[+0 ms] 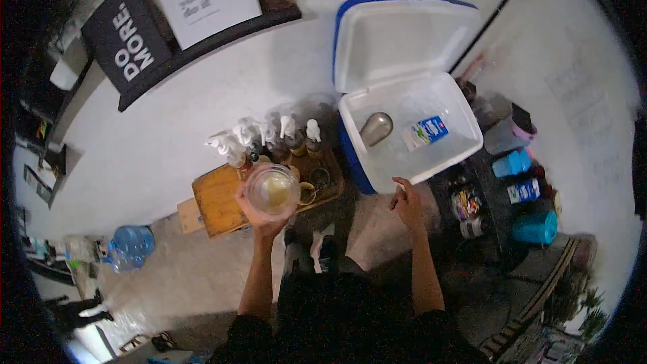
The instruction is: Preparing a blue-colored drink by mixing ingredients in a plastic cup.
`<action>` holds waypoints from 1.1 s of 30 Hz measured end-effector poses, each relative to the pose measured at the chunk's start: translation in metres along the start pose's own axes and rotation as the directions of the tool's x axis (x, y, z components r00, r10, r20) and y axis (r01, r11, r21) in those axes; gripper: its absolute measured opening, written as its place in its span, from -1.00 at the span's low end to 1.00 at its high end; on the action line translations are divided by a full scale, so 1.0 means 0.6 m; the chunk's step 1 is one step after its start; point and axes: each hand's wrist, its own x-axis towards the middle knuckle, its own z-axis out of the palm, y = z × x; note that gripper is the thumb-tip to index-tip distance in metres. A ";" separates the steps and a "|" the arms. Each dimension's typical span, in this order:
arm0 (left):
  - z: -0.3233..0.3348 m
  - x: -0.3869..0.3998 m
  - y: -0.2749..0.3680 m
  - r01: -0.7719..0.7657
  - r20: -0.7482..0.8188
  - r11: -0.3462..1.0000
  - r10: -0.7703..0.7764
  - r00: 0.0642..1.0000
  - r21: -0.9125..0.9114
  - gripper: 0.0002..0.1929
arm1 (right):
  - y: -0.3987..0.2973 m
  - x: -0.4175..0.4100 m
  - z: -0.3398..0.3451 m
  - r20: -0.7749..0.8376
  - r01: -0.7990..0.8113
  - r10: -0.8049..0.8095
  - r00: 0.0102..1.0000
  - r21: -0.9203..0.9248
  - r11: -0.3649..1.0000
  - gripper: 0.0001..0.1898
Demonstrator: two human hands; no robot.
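My left hand (pixel 263 217) is wrapped around a clear plastic cup (pixel 273 189) with a pale yellow liquid at its bottom. The cup is above the edge of a wooden tray (pixel 331 189) that bears several pump bottles (pixel 298 144) with white pump heads. On my right side, my right hand (pixel 407 205) is at the near rim of a blue and white cooler box (pixel 371 172), index finger extended and nothing visible in it. Whether the finger touches the rim is unclear. Inside the cooler, a metal scoop (pixel 377 128) and a blue and white carton (pixel 427 132) rest on what looks like ice.
The cooler's lid (pixel 404 43) stands raised against the wall. To its right, a dark shelf (pixel 493 197) carries a turquoise container (pixel 536 227) and another carton (pixel 524 190). An orange-brown wooden board (pixel 217 197) sits left of the bottles. Large blue water bottles (pixel 132 247) are on the floor.
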 end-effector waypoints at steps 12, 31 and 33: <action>0.210 0.007 0.112 -0.191 0.499 0.958 0.276 0.821 -0.214 -0.29 | 0.039 -0.157 -0.034 -0.163 -0.002 0.001 0.987 -0.011 1.000 -0.72; 0.157 -0.033 0.214 0.763 0.881 0.455 0.343 0.326 -0.460 -0.12 | -0.173 -0.383 0.142 -0.629 -0.047 0.176 0.757 0.216 0.975 -0.56; 0.137 -0.064 0.197 0.815 0.937 0.527 0.345 0.054 -0.241 -0.19 | -0.187 -0.409 0.161 -0.637 -0.078 0.160 0.754 0.155 0.985 -0.34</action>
